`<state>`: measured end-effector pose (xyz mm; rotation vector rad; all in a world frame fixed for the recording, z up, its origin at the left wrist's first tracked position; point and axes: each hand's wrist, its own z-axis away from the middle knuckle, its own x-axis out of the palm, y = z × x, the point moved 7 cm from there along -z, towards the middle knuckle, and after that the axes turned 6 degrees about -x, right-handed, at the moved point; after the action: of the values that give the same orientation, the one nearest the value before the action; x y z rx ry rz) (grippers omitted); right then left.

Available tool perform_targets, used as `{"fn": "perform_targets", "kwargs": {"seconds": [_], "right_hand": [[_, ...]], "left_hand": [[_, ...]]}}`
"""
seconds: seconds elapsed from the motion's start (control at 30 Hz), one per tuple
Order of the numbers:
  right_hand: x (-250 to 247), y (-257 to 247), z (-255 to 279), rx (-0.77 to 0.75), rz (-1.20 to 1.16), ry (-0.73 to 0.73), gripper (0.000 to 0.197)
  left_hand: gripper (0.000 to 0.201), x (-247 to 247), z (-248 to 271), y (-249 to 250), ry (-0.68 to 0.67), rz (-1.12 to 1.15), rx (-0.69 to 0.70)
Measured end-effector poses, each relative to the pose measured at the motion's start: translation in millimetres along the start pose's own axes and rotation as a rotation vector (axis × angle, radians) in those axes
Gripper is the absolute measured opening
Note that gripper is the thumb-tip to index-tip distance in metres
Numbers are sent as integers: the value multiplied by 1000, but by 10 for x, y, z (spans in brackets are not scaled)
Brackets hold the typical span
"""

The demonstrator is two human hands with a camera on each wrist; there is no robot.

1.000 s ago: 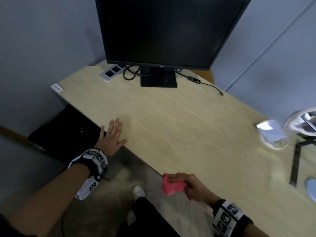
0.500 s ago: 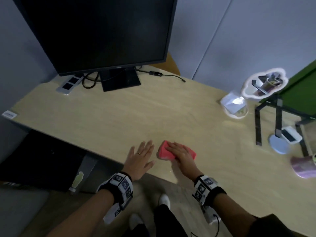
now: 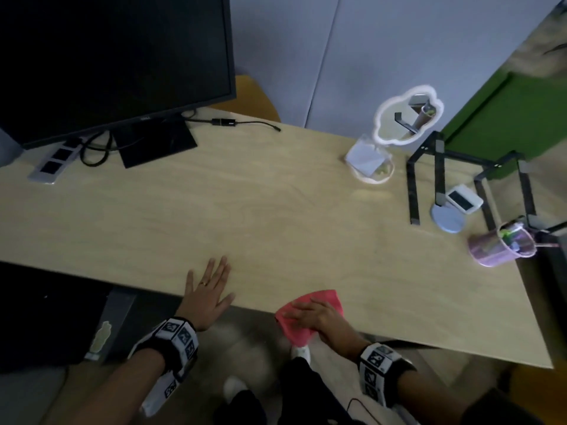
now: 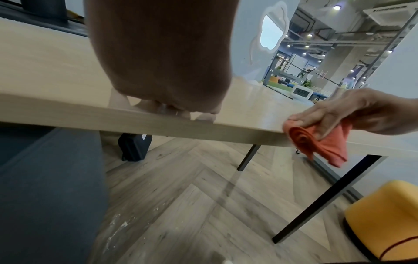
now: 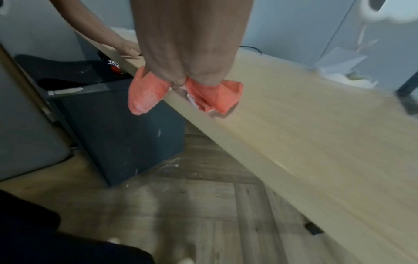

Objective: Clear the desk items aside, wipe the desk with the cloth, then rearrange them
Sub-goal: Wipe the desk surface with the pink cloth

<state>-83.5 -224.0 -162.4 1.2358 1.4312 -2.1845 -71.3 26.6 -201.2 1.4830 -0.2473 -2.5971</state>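
Pink crumpled cloth (image 3: 296, 331): gripped under curled fingers of right hand (image 3: 319, 317), overhanging near edge of pale wooden surface (image 3: 276, 210).
Left hand (image 3: 207, 291): laid flat, empty, alongside.

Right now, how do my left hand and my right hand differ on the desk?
The left hand lies flat on the bare desk with fingers spread, holding nothing; the right hand holds the pink cloth at the desk's front edge. The left hand wears a ring; none shows on the right hand. Both sit at the front edge and wear marker-patterned wristbands.
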Motion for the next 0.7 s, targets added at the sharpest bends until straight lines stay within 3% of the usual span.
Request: {"fn": "perform_targets", "kwargs": {"seconds": [0.07,0.1,0.13,0.2,0.3,0.37,0.47,0.57,0.7], "right_hand": [[-187,97,263,49,-35,60,26],[-312,136,390,88,-60,141,34],[-438,210,534,133,-83,254,43],[-712,398,860,264,-111,497,28],[-973,698,1240,451,-119,789,57],[-1111,748,1215,474,-98,880,61],[-1130,661,900,399,-30,834,48],[-804,680,576,290,-10,600,35],[-576,762,514,348,-45,267,64]], "left_hand": [[108,-2,5,26,-8,-11,-6],[110,1,5,30,-11,-16,-11],[112,3,8,41,-17,-14,-17],[106,-40,8,81,-9,-4,-36],[95,-182,-38,217,95,4,-54],[77,-295,-83,392,156,24,-21],[54,-444,-197,744,216,56,43],[50,-649,-319,1164,295,69,115],[40,-882,-590,1768,345,126,179]]}}
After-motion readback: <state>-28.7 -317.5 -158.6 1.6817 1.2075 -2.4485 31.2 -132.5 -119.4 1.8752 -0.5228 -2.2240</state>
